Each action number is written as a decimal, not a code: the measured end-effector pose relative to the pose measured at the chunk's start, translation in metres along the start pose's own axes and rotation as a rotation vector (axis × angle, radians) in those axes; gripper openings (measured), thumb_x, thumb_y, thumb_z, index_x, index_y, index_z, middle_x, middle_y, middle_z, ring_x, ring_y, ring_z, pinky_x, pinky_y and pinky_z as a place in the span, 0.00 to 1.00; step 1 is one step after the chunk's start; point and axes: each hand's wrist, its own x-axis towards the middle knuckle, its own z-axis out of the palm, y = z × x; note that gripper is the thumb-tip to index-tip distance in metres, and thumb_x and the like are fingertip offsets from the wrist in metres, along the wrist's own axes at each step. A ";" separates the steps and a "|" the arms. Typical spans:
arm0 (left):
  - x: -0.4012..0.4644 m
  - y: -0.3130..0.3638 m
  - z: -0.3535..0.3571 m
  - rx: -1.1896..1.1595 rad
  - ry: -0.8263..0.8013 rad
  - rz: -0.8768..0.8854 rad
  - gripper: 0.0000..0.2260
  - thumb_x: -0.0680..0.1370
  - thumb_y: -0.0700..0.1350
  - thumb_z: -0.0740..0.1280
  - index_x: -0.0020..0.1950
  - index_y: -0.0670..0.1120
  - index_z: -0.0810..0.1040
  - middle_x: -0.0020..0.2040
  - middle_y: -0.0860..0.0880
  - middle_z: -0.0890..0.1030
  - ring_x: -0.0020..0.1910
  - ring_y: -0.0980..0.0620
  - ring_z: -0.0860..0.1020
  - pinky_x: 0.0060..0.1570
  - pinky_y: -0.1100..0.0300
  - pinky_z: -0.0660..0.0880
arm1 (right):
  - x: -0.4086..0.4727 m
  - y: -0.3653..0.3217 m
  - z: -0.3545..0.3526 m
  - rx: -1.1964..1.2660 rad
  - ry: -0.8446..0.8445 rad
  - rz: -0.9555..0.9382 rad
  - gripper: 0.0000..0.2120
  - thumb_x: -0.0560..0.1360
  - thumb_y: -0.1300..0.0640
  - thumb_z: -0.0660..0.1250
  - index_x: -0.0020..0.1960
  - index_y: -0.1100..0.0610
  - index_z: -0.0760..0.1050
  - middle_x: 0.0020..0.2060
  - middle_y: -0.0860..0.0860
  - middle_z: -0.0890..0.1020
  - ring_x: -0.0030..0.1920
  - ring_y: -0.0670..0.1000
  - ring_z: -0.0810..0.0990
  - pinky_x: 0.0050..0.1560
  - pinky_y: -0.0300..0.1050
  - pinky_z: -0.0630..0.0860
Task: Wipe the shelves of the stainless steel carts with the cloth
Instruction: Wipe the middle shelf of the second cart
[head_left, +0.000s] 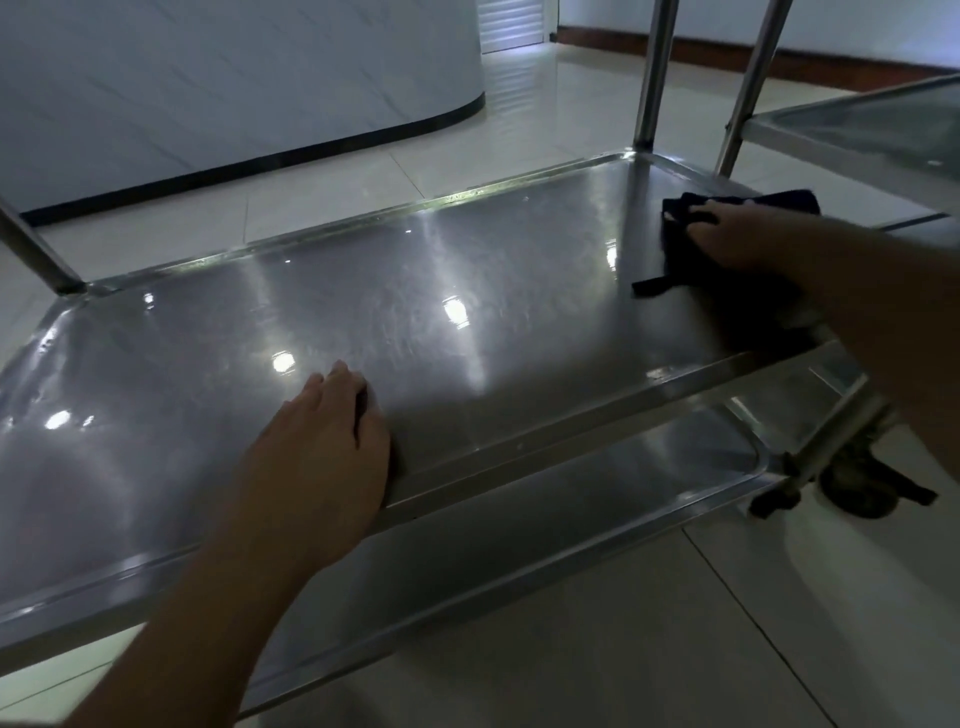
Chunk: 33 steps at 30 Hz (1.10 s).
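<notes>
So the person is crouching in front of a steel cart and working on its middle shelf (415, 291). The right hand (737, 239) is pressing a dark cloth (727, 296) flat onto the shelf at its far right end, fingers stretched out fairly straight over the fabric and lying close together, not bunching it up. The cloth is sitting mostly under and behind those fingers, with a little strap or tag poking out to the left of the palm and the bulk trailing back toward the near rim. Just beyond the fingertips is the corner with the cart's upright post (655, 73).

The left hand (332, 441) is bracing on the near edge of the same shelf, palm down, fingers together and pointing away across the metal. It isn't gripping anything as far as I can tell, though the thumb is hidden over the rim, so I can't say for sure.

Progress-wise: the steel ahead of the left fingers is showing streaky, swirly smears, which I'm reading as a damp pass already made over much of this shelf, but that's a guess. The lower shelf (571, 493), below and in front of both hands, is looking untouched, and a second cart (852, 124) is standing off past the right fingers. I'd say there's plenty left to do.
</notes>
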 end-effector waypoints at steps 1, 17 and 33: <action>0.000 0.000 0.000 0.006 0.001 -0.001 0.10 0.85 0.52 0.52 0.49 0.51 0.68 0.44 0.52 0.72 0.41 0.52 0.73 0.44 0.50 0.69 | -0.002 -0.007 0.002 -0.026 -0.022 -0.004 0.24 0.85 0.48 0.53 0.78 0.54 0.65 0.76 0.62 0.67 0.75 0.65 0.65 0.76 0.60 0.60; -0.001 0.005 -0.006 0.055 -0.117 -0.068 0.12 0.84 0.54 0.53 0.60 0.49 0.70 0.61 0.42 0.75 0.59 0.39 0.75 0.63 0.39 0.73 | -0.007 -0.043 0.014 -0.130 -0.096 -0.333 0.23 0.84 0.39 0.53 0.79 0.37 0.61 0.81 0.52 0.62 0.79 0.60 0.60 0.77 0.59 0.54; -0.001 0.011 -0.004 0.056 -0.100 -0.088 0.12 0.84 0.53 0.53 0.56 0.47 0.71 0.62 0.44 0.76 0.63 0.40 0.75 0.65 0.40 0.71 | -0.101 -0.026 0.018 -0.101 -0.208 -0.276 0.33 0.75 0.27 0.47 0.79 0.34 0.55 0.82 0.41 0.54 0.82 0.54 0.52 0.79 0.59 0.50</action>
